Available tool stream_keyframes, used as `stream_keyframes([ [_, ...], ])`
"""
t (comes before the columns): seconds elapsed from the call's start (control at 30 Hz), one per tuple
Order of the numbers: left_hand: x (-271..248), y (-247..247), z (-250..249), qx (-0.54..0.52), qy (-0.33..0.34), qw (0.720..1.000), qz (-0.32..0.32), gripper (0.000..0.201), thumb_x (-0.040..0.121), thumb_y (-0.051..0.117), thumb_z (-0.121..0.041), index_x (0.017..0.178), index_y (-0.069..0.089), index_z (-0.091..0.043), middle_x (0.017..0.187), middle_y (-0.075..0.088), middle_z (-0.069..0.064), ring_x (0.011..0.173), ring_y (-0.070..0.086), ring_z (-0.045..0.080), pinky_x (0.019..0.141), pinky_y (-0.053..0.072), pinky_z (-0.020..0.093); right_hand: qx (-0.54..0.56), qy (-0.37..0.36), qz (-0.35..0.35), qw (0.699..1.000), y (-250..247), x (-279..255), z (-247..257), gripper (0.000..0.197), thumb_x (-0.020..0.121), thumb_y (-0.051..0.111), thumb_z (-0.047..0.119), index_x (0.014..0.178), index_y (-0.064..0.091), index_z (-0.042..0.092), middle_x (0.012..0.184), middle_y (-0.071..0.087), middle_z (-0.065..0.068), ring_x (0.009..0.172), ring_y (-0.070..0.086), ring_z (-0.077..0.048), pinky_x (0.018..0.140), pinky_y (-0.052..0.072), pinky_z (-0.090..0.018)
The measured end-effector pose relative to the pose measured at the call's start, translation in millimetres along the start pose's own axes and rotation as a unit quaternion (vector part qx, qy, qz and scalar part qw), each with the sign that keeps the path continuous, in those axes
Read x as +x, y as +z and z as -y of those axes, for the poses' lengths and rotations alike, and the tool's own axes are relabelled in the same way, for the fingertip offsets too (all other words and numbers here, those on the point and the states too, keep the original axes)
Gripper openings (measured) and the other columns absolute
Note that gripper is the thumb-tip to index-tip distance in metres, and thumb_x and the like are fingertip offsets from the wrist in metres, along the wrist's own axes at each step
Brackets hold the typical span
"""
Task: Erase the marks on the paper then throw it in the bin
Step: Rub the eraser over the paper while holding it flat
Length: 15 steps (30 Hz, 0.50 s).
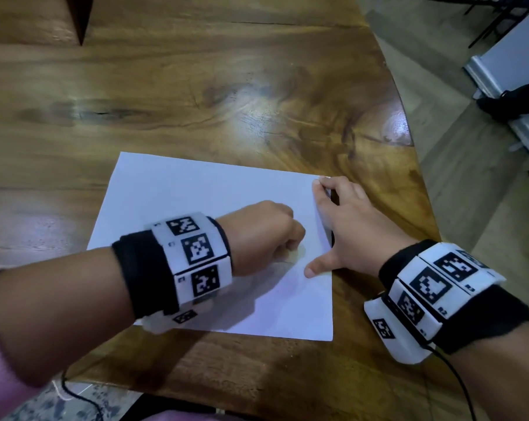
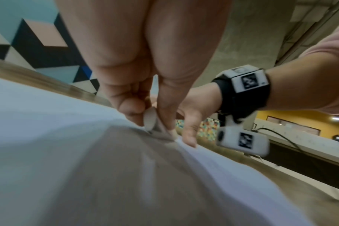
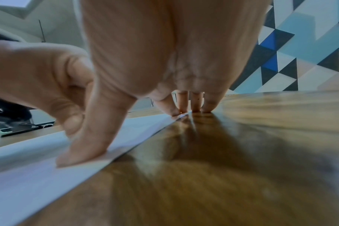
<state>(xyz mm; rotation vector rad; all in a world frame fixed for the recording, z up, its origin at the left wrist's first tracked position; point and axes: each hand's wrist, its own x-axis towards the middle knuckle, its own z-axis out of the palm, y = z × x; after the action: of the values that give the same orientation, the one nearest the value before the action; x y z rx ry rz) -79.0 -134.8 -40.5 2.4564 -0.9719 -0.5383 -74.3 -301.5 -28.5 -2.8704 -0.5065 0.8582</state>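
Pinning the paper's (image 1: 196, 192) right edge, right hand (image 1: 345, 226); left hand (image 1: 263, 235) pinches eraser (image 2: 150, 120).

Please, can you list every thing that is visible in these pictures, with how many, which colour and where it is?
paper: one, white, flat on the table near its front edge
eraser: one, whitish, tip on the paper, in the left hand's grip
table: one, brown glossy wood, under the paper
cable: one, black, below the table's front edge
wrist bands: two, black with white marker blocks, one on each wrist
sleeve: pink, on the left arm
left hand: pinches the eraser
right hand: fingers spread, presses the paper's right edge
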Motion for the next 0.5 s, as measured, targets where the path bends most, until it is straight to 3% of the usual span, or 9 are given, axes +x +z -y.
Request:
stream_keyframes([
  [0.07, -18.6, 6.0, -1.3, -0.021, 0.024, 0.999, 0.040, 0.016, 0.079, 0.050, -0.021, 0.069, 0.060, -0.013, 0.075, 0.057, 0.003, 0.070, 0.056, 0.023, 0.062, 0.042, 0.028, 0.001, 0.000, -0.003, 1.000, 0.1, -0.1, 0.0, 0.132, 0.055, 0.078, 0.058, 0.149, -0.003, 0.014, 0.147, -0.001, 0.007, 0.137, 0.002, -0.014, 0.111, 0.017, -0.021],
  [0.17, -32.9, 10.6, -4.2, -0.021, 0.015, 0.994, 0.109, 0.012, 0.080, 0.054, -0.017, 0.072, 0.063, -0.014, 0.081, 0.061, -0.001, 0.071, 0.055, 0.015, 0.062, 0.042, 0.022, 0.001, 0.002, -0.002, 1.000, -0.1, -0.6, 1.4, 0.131, 0.055, 0.079, 0.058, 0.148, -0.003, 0.014, 0.147, 0.000, 0.006, 0.137, 0.003, -0.014, 0.111, 0.018, -0.022],
  [0.27, -5.5, 1.1, -8.8, 0.027, 0.023, 0.996, 0.079, 0.008, 0.078, 0.055, -0.010, 0.078, 0.063, -0.011, 0.078, 0.057, 0.001, 0.073, 0.051, 0.018, 0.063, 0.035, 0.024, -0.007, 0.003, -0.004, 1.000, -1.0, -1.1, 2.7, 0.129, 0.056, 0.079, 0.057, 0.148, -0.001, 0.013, 0.148, 0.002, 0.003, 0.137, 0.005, -0.017, 0.112, 0.020, -0.024],
  [0.37, 15.3, -4.3, -9.3, 0.046, -0.019, 0.997, 0.063, 0.012, 0.079, 0.057, -0.008, 0.088, 0.063, -0.010, 0.088, 0.062, 0.006, 0.076, 0.046, 0.018, 0.068, 0.036, 0.027, -0.008, 0.006, -0.002, 1.000, -0.8, -0.9, 3.0, 0.129, 0.056, 0.079, 0.056, 0.148, 0.001, 0.013, 0.147, 0.002, 0.003, 0.137, 0.006, -0.018, 0.112, 0.021, -0.026],
  [0.5, -16.9, 6.0, -8.9, 0.014, 0.020, 0.996, 0.090, 0.009, 0.076, 0.057, -0.007, 0.072, 0.062, -0.013, 0.080, 0.063, 0.007, 0.071, 0.051, 0.021, 0.062, 0.031, 0.023, -0.005, 0.010, -0.007, 1.000, 1.1, -0.1, 1.7, 0.129, 0.054, 0.080, 0.057, 0.148, 0.002, 0.014, 0.145, 0.004, 0.004, 0.135, 0.008, -0.017, 0.110, 0.023, -0.025],
])
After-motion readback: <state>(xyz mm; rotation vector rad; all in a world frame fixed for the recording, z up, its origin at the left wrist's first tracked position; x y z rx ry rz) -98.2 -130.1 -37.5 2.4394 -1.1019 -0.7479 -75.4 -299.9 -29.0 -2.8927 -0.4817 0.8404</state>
